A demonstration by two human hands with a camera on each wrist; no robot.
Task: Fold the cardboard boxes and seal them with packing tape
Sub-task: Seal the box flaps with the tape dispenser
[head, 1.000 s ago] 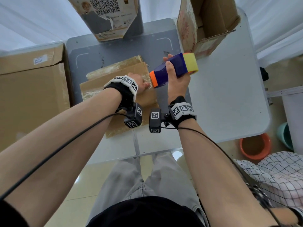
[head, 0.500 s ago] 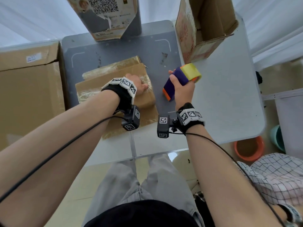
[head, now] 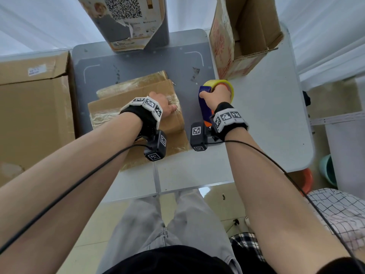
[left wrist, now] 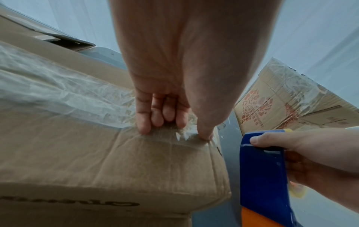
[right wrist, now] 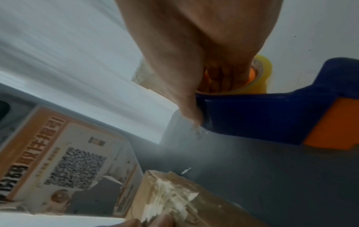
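Note:
A small brown cardboard box (head: 136, 95) with clear tape across its top lies on the grey mat (head: 138, 62). My left hand (head: 166, 104) presses its fingertips (left wrist: 143, 127) and thumb on the tape at the box's right end (left wrist: 136, 161). My right hand (head: 215, 95) grips a blue and orange tape dispenser (head: 203, 105) with a yellow tape roll (head: 228, 86). It holds the dispenser low on the mat just right of the box. In the right wrist view the fingers reach into the roll (right wrist: 264, 69) and the thumb lies on the blue body (right wrist: 262, 116).
A large brown box (head: 33, 115) fills the left side. A printed box (head: 128, 22) stands at the back, and an open box (head: 246, 32) lies on its side at the back right. The white table (head: 266, 125) extends right; basins (head: 308, 178) sit on the floor.
My right hand has swung the tape dispenser from above the box's right end down onto the mat beside the box. The left hand has stayed pressing on the box.

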